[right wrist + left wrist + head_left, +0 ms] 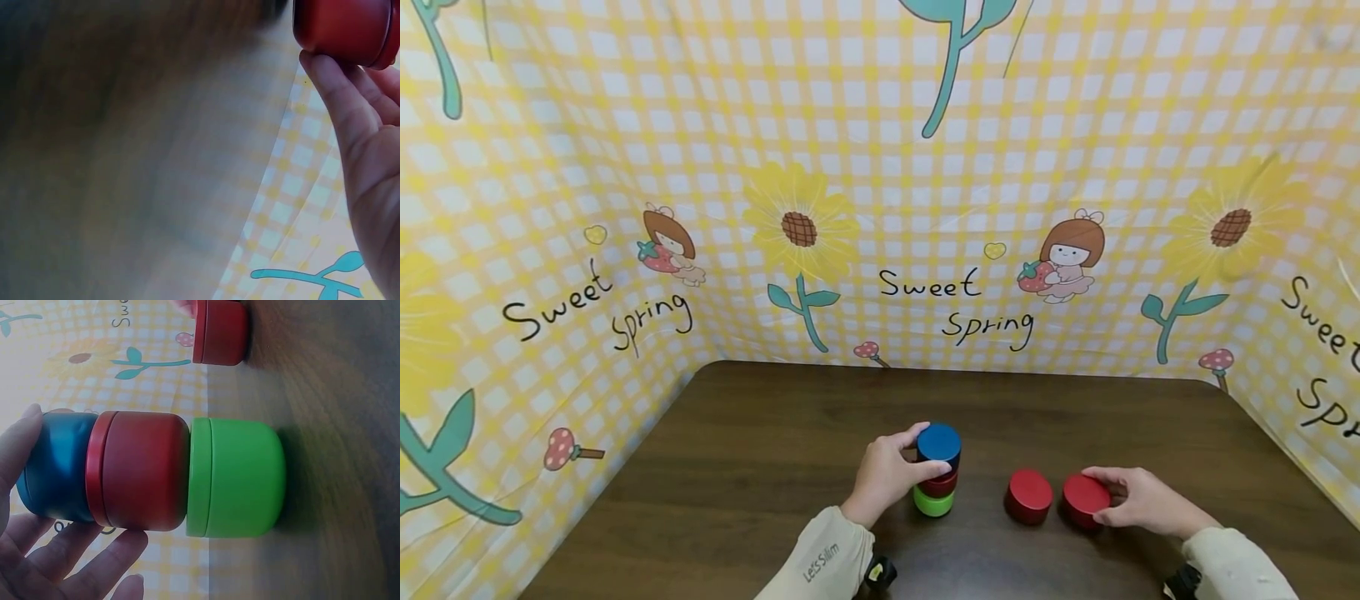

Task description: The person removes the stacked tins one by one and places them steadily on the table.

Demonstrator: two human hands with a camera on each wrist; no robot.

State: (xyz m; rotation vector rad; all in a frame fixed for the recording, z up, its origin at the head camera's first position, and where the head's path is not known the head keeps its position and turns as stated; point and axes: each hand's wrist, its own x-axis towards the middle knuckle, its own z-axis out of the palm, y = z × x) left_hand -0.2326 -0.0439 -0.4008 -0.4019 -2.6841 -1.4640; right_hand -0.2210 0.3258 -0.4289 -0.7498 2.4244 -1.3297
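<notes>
The blue jar (938,443), atop the stacked red jar (145,470) and green jar (240,478), lies pinched in our left grip (886,472); our right grip (1142,502) clasps the rightmost red jar (1084,500), just beside another red jar (1028,497).

The left hand (887,468) and right hand (1144,502) are gripping, thumbs (934,471) opposing curved fingers (115,559), while the left forearm (826,557) and right forearm (1236,562) are slanting inward
</notes>
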